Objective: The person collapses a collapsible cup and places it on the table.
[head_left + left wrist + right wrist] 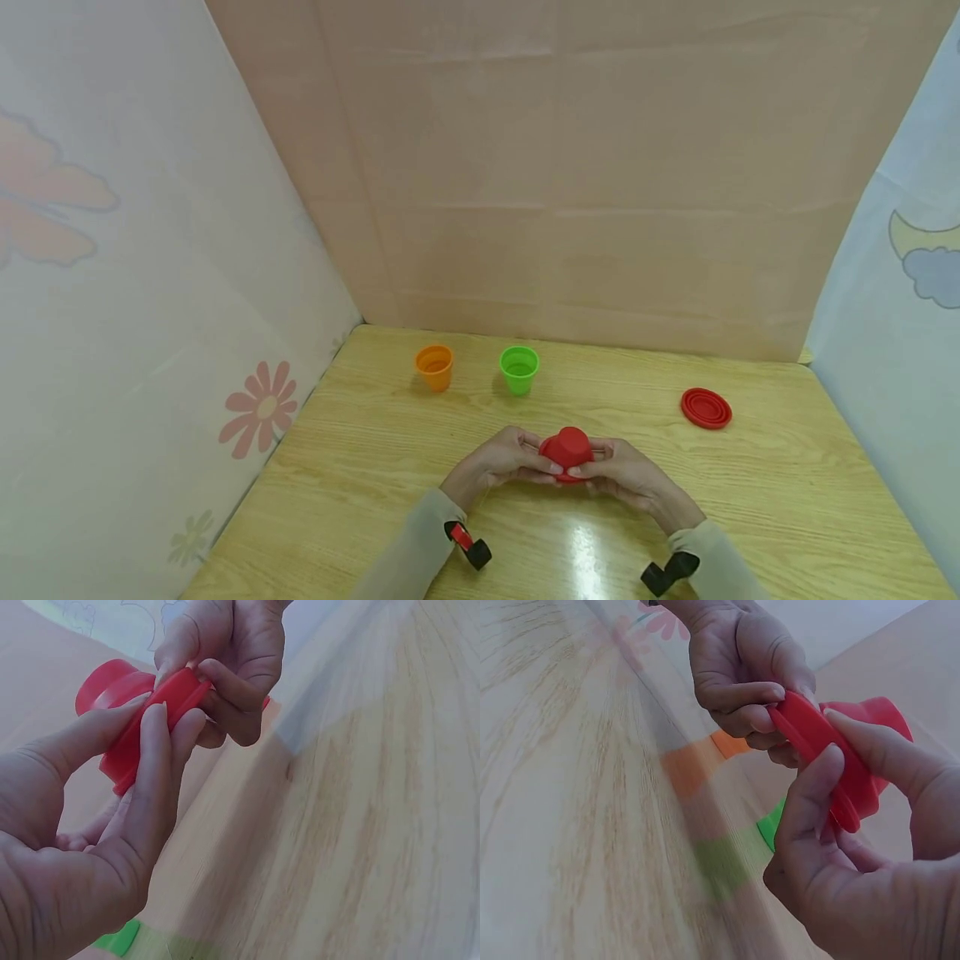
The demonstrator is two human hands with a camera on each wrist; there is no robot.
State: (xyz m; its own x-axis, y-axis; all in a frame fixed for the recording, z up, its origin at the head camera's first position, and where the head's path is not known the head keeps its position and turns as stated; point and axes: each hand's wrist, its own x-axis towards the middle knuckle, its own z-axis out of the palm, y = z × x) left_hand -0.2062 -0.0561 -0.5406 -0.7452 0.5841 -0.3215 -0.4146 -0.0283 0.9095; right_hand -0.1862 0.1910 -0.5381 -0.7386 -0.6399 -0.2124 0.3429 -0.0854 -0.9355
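Observation:
Both hands hold a red collapsible cup [572, 447] over the front middle of the table. Its base bulges out toward the head camera, and the wide rim faces away. The left hand [513, 457] pinches the rim on the left, thumb on the cup's outer side and fingers behind. From the right, the right hand [624, 473] pinches the same rim, thumb close to the other thumb. In the left wrist view the cup [158, 712] is partly pushed out, its base standing off the broad rim. The right wrist view shows the rim [810, 742] between both hands' fingers.
An orange cup [435, 367] and a green cup [519, 369] stand expanded at the back of the wooden table [360, 467]. A flat collapsed red cup [706, 408] lies at the back right. Cloth-like walls enclose the table's back and sides.

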